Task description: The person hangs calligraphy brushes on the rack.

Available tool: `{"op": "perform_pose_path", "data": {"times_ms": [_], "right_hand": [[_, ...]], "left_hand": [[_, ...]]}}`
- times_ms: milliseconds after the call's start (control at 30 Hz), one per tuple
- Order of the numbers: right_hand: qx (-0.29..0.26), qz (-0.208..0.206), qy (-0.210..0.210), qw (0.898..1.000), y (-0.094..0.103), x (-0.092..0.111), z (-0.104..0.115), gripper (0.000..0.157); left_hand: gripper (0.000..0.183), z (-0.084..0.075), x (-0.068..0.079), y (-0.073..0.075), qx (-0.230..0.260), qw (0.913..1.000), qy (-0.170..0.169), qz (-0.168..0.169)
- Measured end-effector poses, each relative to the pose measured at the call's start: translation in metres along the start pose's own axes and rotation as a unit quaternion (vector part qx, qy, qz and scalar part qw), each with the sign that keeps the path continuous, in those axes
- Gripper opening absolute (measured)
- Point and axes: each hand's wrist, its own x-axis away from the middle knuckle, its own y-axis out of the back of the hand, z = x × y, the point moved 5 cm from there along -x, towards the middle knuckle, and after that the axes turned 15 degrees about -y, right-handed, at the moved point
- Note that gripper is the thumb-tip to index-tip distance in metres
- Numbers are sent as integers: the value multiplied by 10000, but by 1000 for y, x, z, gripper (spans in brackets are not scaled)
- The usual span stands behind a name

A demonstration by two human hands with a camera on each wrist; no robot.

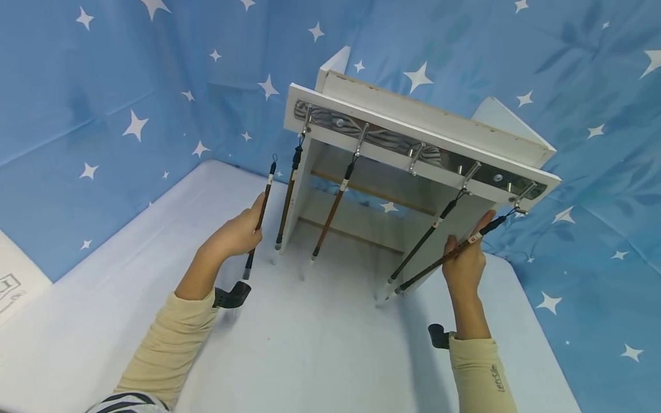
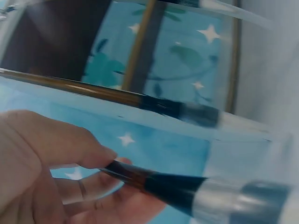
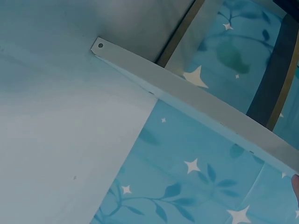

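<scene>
In my left hand (image 1: 234, 232) I pinch a calligraphy brush (image 1: 265, 195) by its brown shaft. It hangs tip down, left of a white wooden rack (image 1: 423, 143), its loop off the hooks. The left wrist view shows thumb and fingers on the shaft, beside the brush's dark ferrule (image 2: 173, 189). My right hand (image 1: 465, 267) grips the rack's right side panel, thumb and fingers on either side of its edge; a hanging brush (image 1: 439, 261) crosses in front. In the right wrist view only a fingertip (image 3: 295, 185) shows, at the panel's edge (image 3: 201, 105).
A metal hook strip (image 1: 389, 137) runs along the rack's top front. Other brushes hang from it, including a left one (image 1: 287, 206), a middle one (image 1: 333, 215) and a right one (image 1: 426, 238). One middle hook (image 1: 415, 158) is bare. White cloth (image 1: 310, 344) lies below; starry blue cloth (image 1: 170, 74) stands behind.
</scene>
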Motion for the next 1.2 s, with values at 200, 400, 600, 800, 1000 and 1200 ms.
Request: {"op": "perform_pose_path", "data": {"times_ms": [200,400,600,800,1000,1200], "right_hand": [[-34,49,-1,10000,-1,-1,-1,59],[-101,128,45,9999,-3,2,-2,69],[-170,76,181,9997,-2,1,-2,72],[-44,25,166,9998,0,2,-3,70],[-59,-56,346,9994,1,2,-2,76],[-56,-51,425,9991,1,1,0,77]], "left_hand": [[75,-21,7,19,68,9963,-208,-837],[77,-43,18,32,-100,9864,-392,-1596],[74,-70,21,37,-255,9693,-993,-2236],[68,-94,23,32,-178,9475,-1757,-2666],[60,-122,18,5,140,9328,-2726,-2355],[53,-136,7,-26,407,9400,-2911,-1734]]}}
